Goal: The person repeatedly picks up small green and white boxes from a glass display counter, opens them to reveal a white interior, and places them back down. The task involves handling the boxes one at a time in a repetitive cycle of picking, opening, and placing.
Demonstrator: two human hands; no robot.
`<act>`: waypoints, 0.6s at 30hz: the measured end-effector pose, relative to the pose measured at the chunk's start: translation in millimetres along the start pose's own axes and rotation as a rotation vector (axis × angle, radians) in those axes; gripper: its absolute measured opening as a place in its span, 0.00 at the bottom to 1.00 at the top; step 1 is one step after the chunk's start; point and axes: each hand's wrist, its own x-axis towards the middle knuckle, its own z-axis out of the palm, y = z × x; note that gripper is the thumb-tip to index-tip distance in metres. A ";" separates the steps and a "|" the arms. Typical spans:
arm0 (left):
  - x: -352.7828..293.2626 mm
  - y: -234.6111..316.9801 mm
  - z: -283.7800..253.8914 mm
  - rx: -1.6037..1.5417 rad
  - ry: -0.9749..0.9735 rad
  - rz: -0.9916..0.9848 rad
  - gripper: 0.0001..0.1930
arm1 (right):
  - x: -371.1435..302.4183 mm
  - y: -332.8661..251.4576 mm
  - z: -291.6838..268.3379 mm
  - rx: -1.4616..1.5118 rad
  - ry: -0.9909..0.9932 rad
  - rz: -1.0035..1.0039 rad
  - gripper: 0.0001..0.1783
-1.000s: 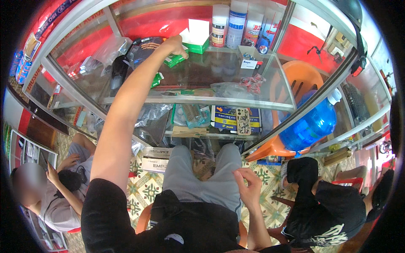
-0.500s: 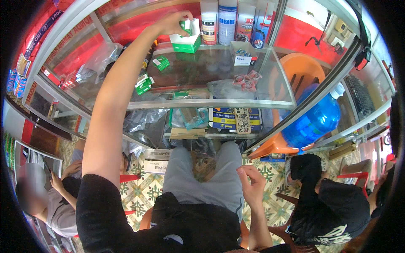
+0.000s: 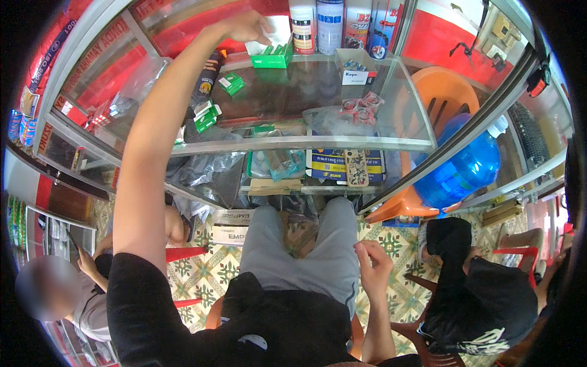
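Note:
My left hand [image 3: 243, 27] reaches to the back of the glass shelf, beside the raised white flap of an open green-and-white carton [image 3: 271, 60]. Its fingers are partly spread against the flap and seem to hold nothing. Several small green boxes [image 3: 280, 50] stand inside the carton. Nearer me on the shelf lie another small green box [image 3: 232, 83] and an open green-and-white box [image 3: 208, 116]. My right hand [image 3: 374, 264] hangs beside my right thigh, its fingers loosely bent and apart with nothing in them.
Several spray cans [image 3: 330, 27] stand right of the carton. A small parts box [image 3: 356, 66] and red plastic-wrapped items [image 3: 364, 108] sit on the shelf. Below lies a patterned phone case [image 3: 356, 167]. A blue water jug [image 3: 458, 168] leans by an orange chair [image 3: 440, 92]. People sit at both sides.
My left hand has moved left and let go of a small green box, which is now in the carton with others. My right hand stays beside my thigh. The view has shifted slightly.

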 end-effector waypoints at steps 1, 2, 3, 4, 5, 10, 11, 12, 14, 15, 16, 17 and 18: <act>-11.8 5.3 -5.4 0.072 -0.026 -0.032 0.31 | 0.5 2.1 0.5 0.001 0.000 -0.008 0.07; -20.5 4.9 -9.3 0.146 -0.047 -0.066 0.31 | 2.5 2.9 1.5 0.002 -0.002 -0.022 0.07; -25.6 3.8 -8.1 0.185 -0.096 -0.108 0.34 | 4.3 0.3 2.3 -0.019 -0.013 -0.038 0.07; -31.9 3.9 -4.3 0.189 -0.138 -0.118 0.35 | 4.2 0.3 4.0 -0.012 -0.023 -0.027 0.08; -40.3 6.0 -0.6 0.194 -0.179 -0.128 0.36 | 4.4 0.2 4.9 -0.004 -0.033 -0.019 0.08; -65.8 -5.5 37.1 0.007 -0.198 -0.343 0.40 | 6.4 -11.0 13.3 -0.006 -0.029 -0.074 0.07; -65.3 -8.6 44.7 -0.011 -0.241 -0.411 0.39 | 5.7 -10.0 13.9 -0.005 -0.032 -0.081 0.07; -66.4 -12.6 50.9 -0.048 -0.252 -0.420 0.37 | 4.9 -9.7 13.9 -0.004 -0.035 -0.088 0.07; -70.0 -15.6 57.3 -0.123 -0.277 -0.436 0.34 | 2.9 -9.8 12.0 -0.014 -0.028 -0.080 0.07; -69.9 -14.0 56.8 -0.121 -0.272 -0.425 0.33 | 1.7 -9.4 10.7 -0.018 -0.024 -0.074 0.07; -69.6 -12.4 56.1 -0.119 -0.267 -0.414 0.31 | 0.2 -8.7 9.2 -0.030 -0.023 -0.063 0.07; -72.0 -11.3 54.0 -0.116 -0.260 -0.407 0.30 | -1.1 -7.7 7.7 -0.039 -0.025 -0.054 0.07; -73.4 -15.7 54.4 -0.172 -0.214 -0.343 0.29 | -2.3 -6.8 6.4 -0.048 -0.028 -0.045 0.07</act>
